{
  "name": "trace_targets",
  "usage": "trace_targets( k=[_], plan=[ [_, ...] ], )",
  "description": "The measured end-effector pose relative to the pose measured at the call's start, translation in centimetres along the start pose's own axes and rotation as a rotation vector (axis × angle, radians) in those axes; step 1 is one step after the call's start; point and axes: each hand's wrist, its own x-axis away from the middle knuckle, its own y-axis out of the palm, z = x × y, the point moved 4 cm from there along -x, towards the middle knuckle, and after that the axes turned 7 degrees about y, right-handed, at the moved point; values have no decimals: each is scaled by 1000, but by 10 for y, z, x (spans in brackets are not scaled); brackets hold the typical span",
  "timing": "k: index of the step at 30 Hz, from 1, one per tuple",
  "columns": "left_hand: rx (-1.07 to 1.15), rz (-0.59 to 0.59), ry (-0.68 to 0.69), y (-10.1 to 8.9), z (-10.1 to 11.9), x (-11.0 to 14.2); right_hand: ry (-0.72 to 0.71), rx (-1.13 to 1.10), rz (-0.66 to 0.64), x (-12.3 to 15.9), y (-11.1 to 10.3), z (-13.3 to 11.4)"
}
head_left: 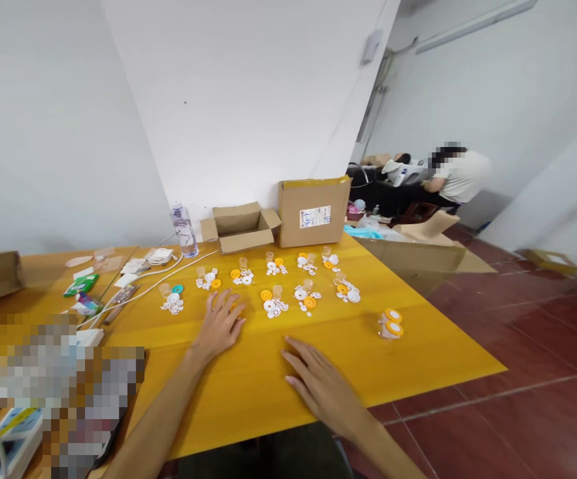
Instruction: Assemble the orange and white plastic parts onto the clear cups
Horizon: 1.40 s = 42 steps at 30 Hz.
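Observation:
My left hand (222, 324) is spread over one group of small parts near the table's middle, its fingers partly hiding an orange ring-shaped piece (237, 308). Whether it touches the parts I cannot tell. Apart from it, my right hand (318, 379) hovers low over or rests on the bare wood, fingers stretched out and holding nothing. Several similar groups lie beyond my hands, each with a clear plastic cup (277, 291), white discs (271, 307) and an orange ring (309, 302). One group at the left has a teal ring (178, 289). Two orange-and-white capped pieces (392, 322) stand at the right.
An open carton (245, 241) and a taped box (313, 213) stand at the back beside a water bottle (184, 229). Cables (161, 278), a green packet (81, 285) and a phone (99, 406) lie left. Beyond the table, a seated person (460, 174) works.

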Motion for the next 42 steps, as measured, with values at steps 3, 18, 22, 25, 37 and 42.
trace_targets(
  k=[3, 18, 22, 25, 37, 42],
  plan=[
    [-53, 22, 52, 0, 10, -3, 28, 51, 56, 18, -7, 22],
    [73, -107, 283, 7, 58, -11, 777, 247, 443, 54, -56, 154],
    [107, -128, 299, 5, 58, -13, 921, 230, 381, 55, -51, 154],
    [130, -137, 306, 5, 58, -15, 945, 223, 383, 55, -50, 151],
    [521, -200, 176, 6, 66, -7, 341, -332, 128, -16, 8, 3],
    [642, -220, 72, 4, 62, -11, 313, -467, 22, -25, 19, 2]
  ],
)
